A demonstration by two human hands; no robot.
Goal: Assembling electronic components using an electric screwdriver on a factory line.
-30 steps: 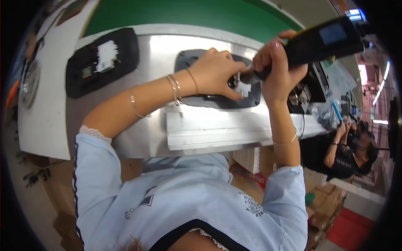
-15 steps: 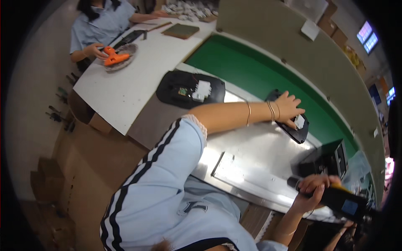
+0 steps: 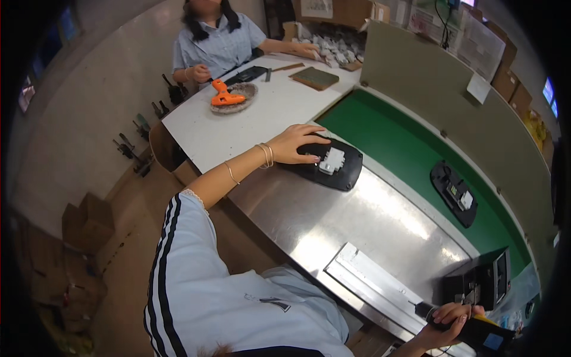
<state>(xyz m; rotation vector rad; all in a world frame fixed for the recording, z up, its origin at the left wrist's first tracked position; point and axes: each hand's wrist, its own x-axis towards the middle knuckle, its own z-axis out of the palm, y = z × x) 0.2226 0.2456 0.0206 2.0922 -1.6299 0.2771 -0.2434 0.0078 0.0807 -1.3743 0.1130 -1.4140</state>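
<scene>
Fingers stretched and apart, my left hand (image 3: pixel 295 144) lies over the left end of a black plastic shell (image 3: pixel 344 178). A white module (image 3: pixel 332 161) is fitted in this shell, which rests at the metal bench's far left end; my hand hides part of it. At the lower right, my right hand (image 3: pixel 450 318) is wrapped around a black-and-yellow power screwdriver (image 3: pixel 491 336), its nose pointing left. A second black shell (image 3: pixel 454 193), also with a white module, lies on the green belt, apart from both hands.
A metal bar (image 3: pixel 372 282) lies on the metal bench (image 3: pixel 285 217), with a black box (image 3: pixel 480 278) to its right. Across the white table (image 3: pixel 205 134) sits a co-worker (image 3: pixel 223 44). An orange glue gun (image 3: pixel 225 95) rests on a round dish there. A partition (image 3: pixel 416 83) borders the belt.
My left hand has left the shell on the belt and moved left onto the shell on the bench. My right hand still grips the screwdriver. The view has swung leftward.
</scene>
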